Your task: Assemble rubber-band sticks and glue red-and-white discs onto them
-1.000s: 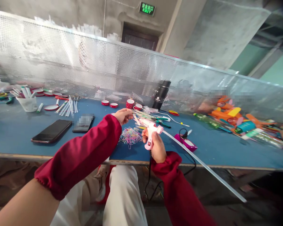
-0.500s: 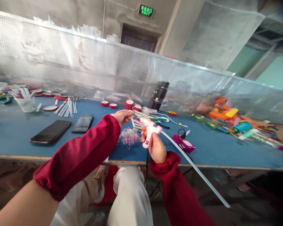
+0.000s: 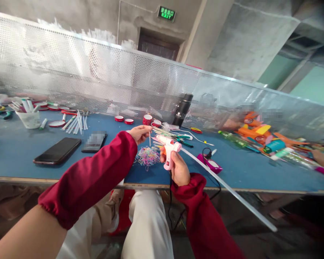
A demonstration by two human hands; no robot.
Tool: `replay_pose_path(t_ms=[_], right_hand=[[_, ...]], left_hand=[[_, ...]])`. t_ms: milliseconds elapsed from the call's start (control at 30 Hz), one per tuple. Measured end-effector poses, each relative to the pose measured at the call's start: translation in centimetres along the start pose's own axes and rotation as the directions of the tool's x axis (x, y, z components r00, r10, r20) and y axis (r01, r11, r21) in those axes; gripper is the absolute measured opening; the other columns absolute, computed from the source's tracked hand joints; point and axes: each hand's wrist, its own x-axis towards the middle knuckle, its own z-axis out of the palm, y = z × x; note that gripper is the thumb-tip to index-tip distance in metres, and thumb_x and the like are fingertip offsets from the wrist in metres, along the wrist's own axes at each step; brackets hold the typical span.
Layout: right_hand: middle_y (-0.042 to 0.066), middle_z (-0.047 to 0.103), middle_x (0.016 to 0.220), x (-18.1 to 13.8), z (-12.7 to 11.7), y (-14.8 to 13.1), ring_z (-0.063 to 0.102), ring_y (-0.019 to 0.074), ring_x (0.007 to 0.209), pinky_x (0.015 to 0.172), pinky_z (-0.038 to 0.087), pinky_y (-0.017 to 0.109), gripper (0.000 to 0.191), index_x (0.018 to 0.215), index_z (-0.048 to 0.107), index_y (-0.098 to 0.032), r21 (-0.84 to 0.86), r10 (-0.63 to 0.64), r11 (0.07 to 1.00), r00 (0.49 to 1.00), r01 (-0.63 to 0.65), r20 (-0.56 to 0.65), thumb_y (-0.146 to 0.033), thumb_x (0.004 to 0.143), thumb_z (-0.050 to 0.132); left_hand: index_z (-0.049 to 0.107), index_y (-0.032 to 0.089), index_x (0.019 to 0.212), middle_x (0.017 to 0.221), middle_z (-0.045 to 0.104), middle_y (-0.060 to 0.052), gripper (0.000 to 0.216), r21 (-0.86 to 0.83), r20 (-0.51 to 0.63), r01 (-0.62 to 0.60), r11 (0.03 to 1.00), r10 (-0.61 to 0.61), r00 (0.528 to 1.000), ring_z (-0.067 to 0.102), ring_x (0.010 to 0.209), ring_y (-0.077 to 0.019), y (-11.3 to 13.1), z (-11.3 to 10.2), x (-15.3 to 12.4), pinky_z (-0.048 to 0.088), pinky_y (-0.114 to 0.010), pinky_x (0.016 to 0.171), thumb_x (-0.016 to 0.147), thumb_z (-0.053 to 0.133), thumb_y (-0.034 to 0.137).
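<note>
Right hand (image 3: pixel 178 166): fist wrapped round the pink glue gun (image 3: pixel 167 151), long clear glue stick (image 3: pixel 226 189) trailing out the back past the table's near edge.
Left hand (image 3: pixel 140 132): fingertips pinched on a thin little stick (image 3: pixel 150 138), held upright just beside the gun's nozzle (touching? can't tell).
Progress: looks like early days to me, no glue visible on the stick yet, gluing still to do.
Table (image 3: pixel 21 158): rubber bands (image 3: pixel 148 156) below both hands, two phones (image 3: pixel 58 150) toward the left, pliers and tape rolls further back.
</note>
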Motion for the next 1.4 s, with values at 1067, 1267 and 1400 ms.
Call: replay_pose_path(t_ms=[1067,1267,1400], right_hand=[[0.008,0.064,0.092,0.0,-1.0,1.0,0.05,0.0187,0.064,0.061,0.041,0.038,0.039,0.099,0.071,-0.022,0.034,-0.072,0.997,0.995,0.07,0.065,-0.053,0.089,0.049],[0.007,0.062,0.079,0.0,-1.0,0.9,0.049,0.0182,0.062,0.058,0.039,0.036,0.042,0.094,0.07,-0.02,-0.014,-0.044,0.999,0.994,0.046,0.103,-0.056,0.089,0.049],[0.005,0.062,0.078,0.0,-1.0,1.0,0.05,0.0161,0.062,0.059,0.038,0.032,0.043,0.096,0.07,-0.017,-0.008,-0.048,0.999,0.993,0.049,0.111,-0.055,0.089,0.05]], left_hand=[[0.073,0.013,0.097,0.077,0.069,-0.005,0.016,-0.024,0.117,0.068,0.997,-0.065,0.991,0.057,0.051,-0.0049,-0.2,-0.6,0.3,0.037,-0.013,0.038,0.084,0.067,0.017],[0.073,0.013,0.093,0.077,0.069,-0.004,0.013,-0.006,0.102,0.078,0.997,-0.077,0.992,0.057,0.05,-0.0045,-0.1,-0.5,0.2,0.036,-0.013,0.038,0.082,0.07,0.016],[0.073,0.013,0.094,0.071,0.066,-0.002,0.013,0.005,0.106,0.086,0.996,-0.086,0.991,0.058,0.051,-0.0048,-0.2,-0.7,0.4,0.038,-0.012,0.039,0.081,0.071,0.018]])
